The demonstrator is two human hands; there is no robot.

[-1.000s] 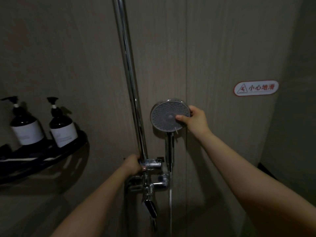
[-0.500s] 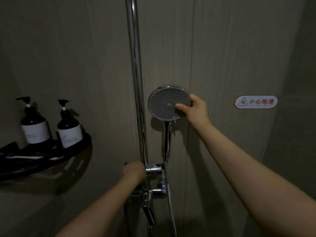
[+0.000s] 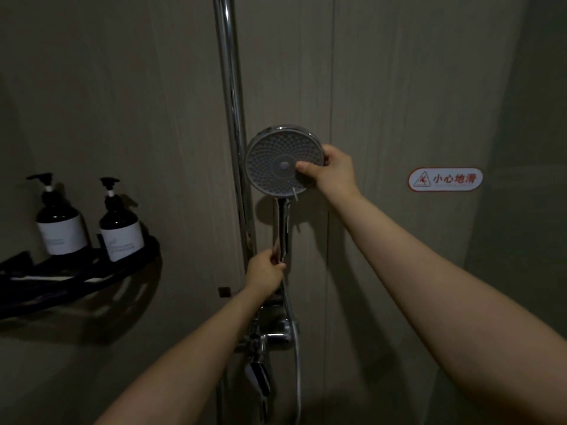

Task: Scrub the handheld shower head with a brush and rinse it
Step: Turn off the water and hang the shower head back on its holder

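Note:
The round handheld shower head (image 3: 276, 161) faces me, upright in front of the wall, its chrome handle (image 3: 283, 228) pointing down. My right hand (image 3: 331, 171) grips the right rim of the head, thumb pressed on its face near the centre. My left hand (image 3: 265, 273) pinches the lower end of the handle, where the hose (image 3: 296, 348) begins. No brush is visible.
A chrome riser pipe (image 3: 231, 118) runs up the wall just left of the head. The mixer tap (image 3: 270, 335) sits below my left hand. Two dark pump bottles (image 3: 61, 228) (image 3: 121, 230) stand on a black corner shelf (image 3: 76, 280) at left. A red warning sticker (image 3: 445, 179) is on the right wall.
My left hand left the tap fitting and rose to the bottom of the shower handle. The head stays held by my right hand; the view has tilted.

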